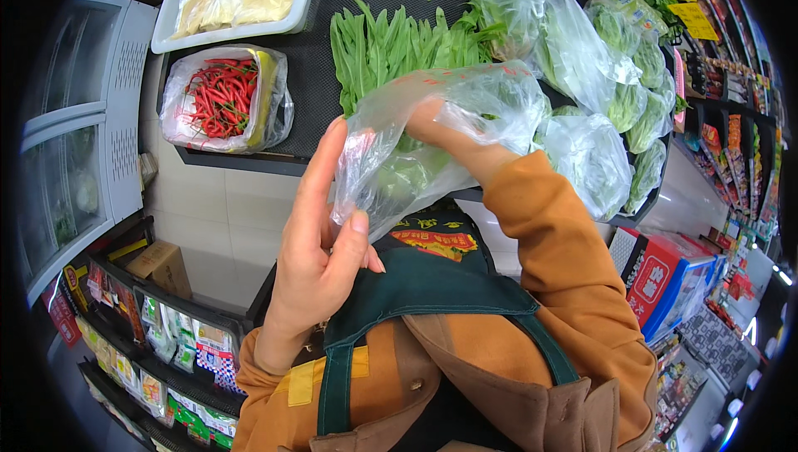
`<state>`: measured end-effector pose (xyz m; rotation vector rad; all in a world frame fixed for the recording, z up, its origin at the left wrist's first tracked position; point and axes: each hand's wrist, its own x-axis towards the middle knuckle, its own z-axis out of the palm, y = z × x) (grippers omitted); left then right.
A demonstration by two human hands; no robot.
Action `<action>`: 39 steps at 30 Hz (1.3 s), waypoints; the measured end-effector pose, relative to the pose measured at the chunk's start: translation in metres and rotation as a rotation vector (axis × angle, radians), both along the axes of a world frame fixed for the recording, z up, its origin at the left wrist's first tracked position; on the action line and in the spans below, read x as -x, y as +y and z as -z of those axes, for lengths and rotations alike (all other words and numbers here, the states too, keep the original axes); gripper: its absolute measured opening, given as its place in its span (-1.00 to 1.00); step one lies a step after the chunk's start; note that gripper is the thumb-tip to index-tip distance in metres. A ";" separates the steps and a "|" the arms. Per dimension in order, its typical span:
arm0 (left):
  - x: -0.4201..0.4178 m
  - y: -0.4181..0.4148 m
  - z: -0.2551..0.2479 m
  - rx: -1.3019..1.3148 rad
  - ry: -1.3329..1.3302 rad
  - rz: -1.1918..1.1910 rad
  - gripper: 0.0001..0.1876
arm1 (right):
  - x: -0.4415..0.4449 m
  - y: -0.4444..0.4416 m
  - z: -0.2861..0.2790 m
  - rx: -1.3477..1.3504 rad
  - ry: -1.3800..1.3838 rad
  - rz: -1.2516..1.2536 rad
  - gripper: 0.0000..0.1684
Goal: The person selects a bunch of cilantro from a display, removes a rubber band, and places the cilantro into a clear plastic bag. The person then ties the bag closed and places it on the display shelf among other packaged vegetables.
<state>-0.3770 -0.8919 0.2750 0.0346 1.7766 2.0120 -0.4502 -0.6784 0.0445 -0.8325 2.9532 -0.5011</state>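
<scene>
My left hand point(321, 221) is at the near end of a clear plastic bag point(386, 140) with red print. Its index finger is stretched out along the film, and the thumb lies over the bag's edge with other fingers curled below. Through the film I see part of my right hand point(425, 118); its fingertips are hidden, and whether they grip anything is unclear. Pale green vegetable matter shows through the bag below that wrist. Just beyond the bag, a row of long-leaved greens point(386, 46) lies on the black textured display table point(315, 78).
Red chillies point(222, 98) fill a plastic-lined container at left, below a white tray point(298, 23) of bagged pale food. Bagged leafy vegetables point(586, 159) crowd the right side. A glass-door fridge point(68, 115) and packaged-goods shelves point(156, 333) stand left; a red-and-blue freezer point(664, 290) stands right.
</scene>
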 end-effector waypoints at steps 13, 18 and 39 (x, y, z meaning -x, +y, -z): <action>0.009 0.002 0.006 -0.037 0.094 -0.073 -0.38 | 0.020 0.038 -0.066 0.105 -0.182 -0.035 -0.64; 0.013 0.008 0.002 -0.056 0.089 -0.083 -0.39 | 0.019 0.040 -0.058 0.091 -0.310 0.000 -0.63; 0.024 0.003 0.008 -0.032 0.066 -0.126 -0.39 | 0.001 0.030 -0.029 -0.071 -0.370 0.084 -0.77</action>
